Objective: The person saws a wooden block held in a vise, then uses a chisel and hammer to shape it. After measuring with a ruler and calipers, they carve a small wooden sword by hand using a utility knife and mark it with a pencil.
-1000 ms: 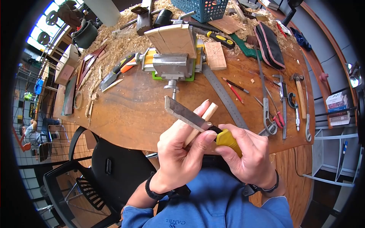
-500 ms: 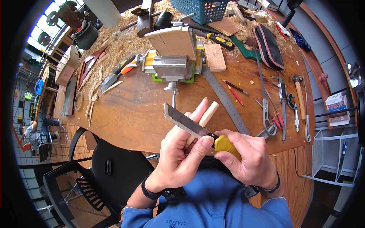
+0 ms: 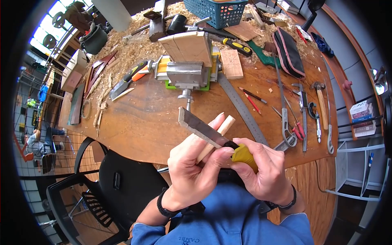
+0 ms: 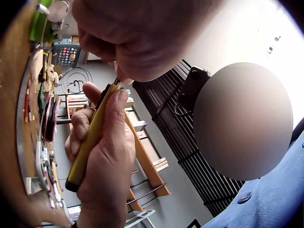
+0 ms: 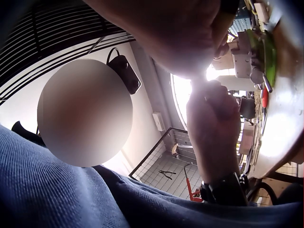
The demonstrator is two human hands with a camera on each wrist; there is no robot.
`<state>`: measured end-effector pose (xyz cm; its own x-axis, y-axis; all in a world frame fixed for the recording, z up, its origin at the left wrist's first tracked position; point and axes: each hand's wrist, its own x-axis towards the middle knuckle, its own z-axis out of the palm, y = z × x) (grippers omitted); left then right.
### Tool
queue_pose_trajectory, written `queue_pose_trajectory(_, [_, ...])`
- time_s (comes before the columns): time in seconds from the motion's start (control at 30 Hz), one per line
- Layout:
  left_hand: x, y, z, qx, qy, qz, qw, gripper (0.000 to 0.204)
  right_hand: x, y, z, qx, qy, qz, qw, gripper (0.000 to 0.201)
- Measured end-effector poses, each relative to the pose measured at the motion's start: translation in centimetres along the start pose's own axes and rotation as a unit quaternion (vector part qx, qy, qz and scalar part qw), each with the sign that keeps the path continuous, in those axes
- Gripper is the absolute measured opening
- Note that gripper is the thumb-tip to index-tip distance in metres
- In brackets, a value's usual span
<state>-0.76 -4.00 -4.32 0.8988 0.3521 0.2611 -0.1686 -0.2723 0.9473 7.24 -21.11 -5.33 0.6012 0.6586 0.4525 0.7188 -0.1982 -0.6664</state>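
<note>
In the head view my right hand grips the yellow handle of a chisel, whose flat blade points to the upper left. A slim wooden stick lies under the blade, crossing it at an angle. My left hand holds that stick, its thumb pressing at the blade's base near the handle. The far end of the stick shows above the blade; its lower part is covered by the blade and fingers. From the left wrist, the chisel's handle is seen wrapped by the right hand's fingers, black at its butt.
Ahead stands a vise clamping a wooden board. A steel ruler, pencils, a caliper and a hammer lie to the right. Another chisel and wood shavings are at left. A black chair stands left.
Both hands stay together and shift only slightly. The chisel's blade tip dipped, then rose a little, while the stick's far end sits a bit lower than half a second ago.
</note>
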Motion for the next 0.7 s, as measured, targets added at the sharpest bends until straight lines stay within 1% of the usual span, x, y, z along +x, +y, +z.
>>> queue_pose_trajectory(0.1, [0.1, -0.3, 0.2, 0.018, 0.011, 0.044, 0.999, 0.052, -0.2, 0.0, 0.4, 0.016, 0.022, 0.004, 1.0, 0.047])
queue_pose_trajectory(0.17, [0.2, -0.1, 0.4, -0.012, 0.011, 0.006, 1.0, 0.052, -0.1, 0.0, 0.5, 0.026, 0.033, 0.009, 0.999, 0.046])
queue_pose_trajectory(0.27, [0.4, -0.3, 0.7, -0.018, 0.011, 0.001, 1.0, 0.05, 0.0, -0.1, 0.4, 0.009, 0.042, 0.009, 0.999, 0.046])
queue_pose_trajectory(0.3, [0.5, -0.6, 0.9, -0.019, 0.012, 0.003, 1.0, 0.05, 0.0, -0.2, 0.3, 0.008, 0.046, 0.021, 0.999, 0.045])
queue_pose_trajectory(0.37, [0.9, -1.1, 1.2, -0.045, 0.044, 0.045, 0.997, 0.052, 0.0, -0.3, 0.3, 0.006, 0.048, 0.031, 0.998, 0.045])
queue_pose_trajectory(0.4, [1.0, -0.9, 1.2, -0.046, 0.045, 0.046, 0.997, 0.052, 0.0, -0.4, 0.3, 0.017, 0.052, 0.037, 0.998, 0.045])
queue_pose_trajectory(0.47, [1.2, -0.4, 1.1, -0.042, 0.019, 0.048, 0.998, 0.047, 0.1, -0.4, 0.2, 0.028, 0.054, 0.042, 0.997, 0.045])
queue_pose_trajectory(0.53, [1.1, -0.6, 1.0, -0.053, 0.013, 0.043, 0.998, 0.044, 0.1, -0.4, 0.1, 0.056, 0.052, 0.058, 0.995, 0.044])
queue_pose_trajectory(0.6, [0.9, -0.5, 0.8, -0.065, 0.005, 0.037, 0.997, 0.043, 0.2, -0.5, -0.1, 0.053, 0.05, 0.067, 0.995, 0.044])
queue_pose_trajectory(0.63, [0.7, -0.2, 0.5, -0.149, -0.021, -0.035, 0.988, 0.046, 0.2, -0.5, -0.1, 0.051, 0.048, 0.077, 0.995, 0.043])
queue_pose_trajectory(0.67, [0.6, 0.0, 0.3, -0.23, -0.047, -0.106, 0.966, 0.052, 0.2, -0.5, -0.2, 0.051, 0.047, 0.076, 0.995, 0.043])
queue_pose_trajectory(0.7, [0.6, 0.0, 0.2, -0.23, -0.047, -0.106, 0.966, 0.052, 0.3, -0.5, -0.3, 0.056, 0.055, 0.094, 0.992, 0.042])
